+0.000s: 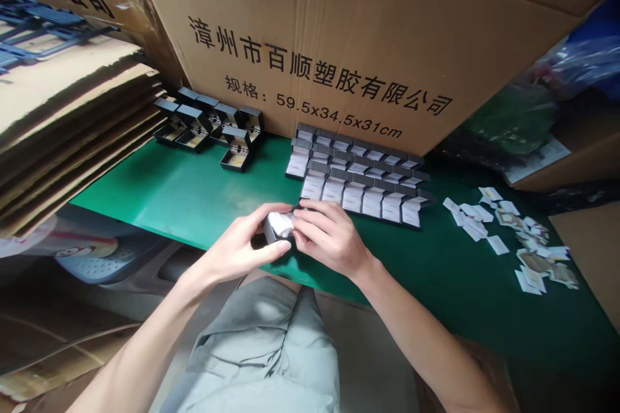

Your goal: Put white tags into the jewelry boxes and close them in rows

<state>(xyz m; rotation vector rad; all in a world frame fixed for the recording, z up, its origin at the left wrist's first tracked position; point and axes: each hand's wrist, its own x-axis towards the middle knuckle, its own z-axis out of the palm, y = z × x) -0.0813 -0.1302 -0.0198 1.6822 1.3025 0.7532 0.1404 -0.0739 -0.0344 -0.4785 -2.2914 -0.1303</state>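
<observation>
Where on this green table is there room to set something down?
The widest bare patch of green mat lies between the open dark boxes, the stacked cardboard and the left hand. Another lies at the front, between the right hand and the scattered cards. The back middle is crowded with rows of white-lined boxes. Both hands hold a small box.

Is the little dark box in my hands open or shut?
Open, apparently: a white insert shows on top of the little dark box, gripped between the left hand and right hand; the lid itself is hidden.
</observation>
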